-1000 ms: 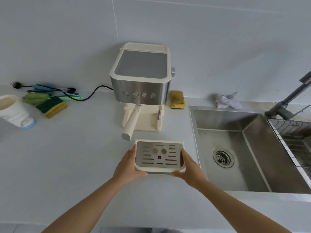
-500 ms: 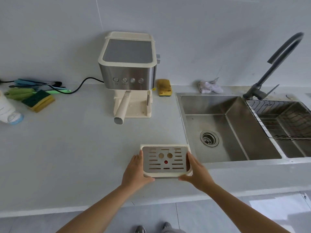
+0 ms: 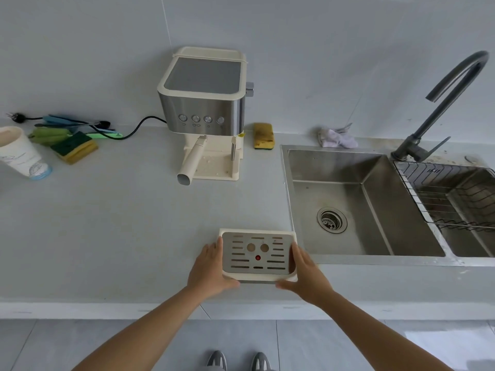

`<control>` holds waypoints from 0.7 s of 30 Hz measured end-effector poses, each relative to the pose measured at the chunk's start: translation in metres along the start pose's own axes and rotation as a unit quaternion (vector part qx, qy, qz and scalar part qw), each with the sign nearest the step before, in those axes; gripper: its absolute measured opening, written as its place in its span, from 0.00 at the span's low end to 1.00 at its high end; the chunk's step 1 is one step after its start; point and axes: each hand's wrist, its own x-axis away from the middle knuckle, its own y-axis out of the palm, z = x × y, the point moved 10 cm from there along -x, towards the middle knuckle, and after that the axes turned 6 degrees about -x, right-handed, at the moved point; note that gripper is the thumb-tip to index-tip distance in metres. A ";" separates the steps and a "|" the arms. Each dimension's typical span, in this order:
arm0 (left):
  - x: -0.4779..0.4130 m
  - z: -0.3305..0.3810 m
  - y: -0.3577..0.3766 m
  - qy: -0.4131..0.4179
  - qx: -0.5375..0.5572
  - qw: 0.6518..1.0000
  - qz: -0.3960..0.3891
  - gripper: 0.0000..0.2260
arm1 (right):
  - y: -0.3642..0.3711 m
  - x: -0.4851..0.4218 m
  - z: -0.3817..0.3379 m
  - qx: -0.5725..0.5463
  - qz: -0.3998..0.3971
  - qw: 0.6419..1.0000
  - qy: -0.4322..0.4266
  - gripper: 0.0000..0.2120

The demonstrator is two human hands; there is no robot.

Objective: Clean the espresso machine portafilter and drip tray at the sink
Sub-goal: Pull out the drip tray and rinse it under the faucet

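The cream drip tray (image 3: pixel 257 255), topped by a slotted metal grate with a red dot, hangs level over the counter's front part, just left of the sink (image 3: pixel 348 204). My left hand (image 3: pixel 207 271) grips its left side and my right hand (image 3: pixel 305 274) grips its right side. The espresso machine (image 3: pixel 205 103) stands at the back against the wall, its base bare where the tray sat. The portafilter (image 3: pixel 191 163) is locked in the machine, its cream handle pointing forward and left.
A yellow sponge (image 3: pixel 263 136) and a crumpled cloth (image 3: pixel 337 138) lie behind the sink. The grey tap (image 3: pixel 442 103) arches at the right above a wire rack (image 3: pixel 450 194). At far left sit a paper cup (image 3: pixel 22 153), a green-yellow sponge (image 3: pixel 75 147), brushes and a black cable.
Both hands have carried the drip tray away from the machine, toward me and rightward, to the counter's front beside the sink. The view has pulled back.
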 end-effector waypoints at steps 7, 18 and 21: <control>-0.012 0.030 -0.009 0.086 -0.138 0.986 -0.042 0.40 | -0.002 -0.021 -0.026 0.157 -0.050 0.985 -0.052 0.35; -0.029 0.050 0.007 0.135 -0.165 0.971 -0.110 0.32 | 0.014 -0.039 -0.045 0.183 -0.126 0.968 -0.112 0.26; -0.029 0.050 0.007 0.135 -0.162 0.971 -0.111 0.31 | 0.017 -0.037 -0.044 0.180 -0.135 0.969 -0.103 0.28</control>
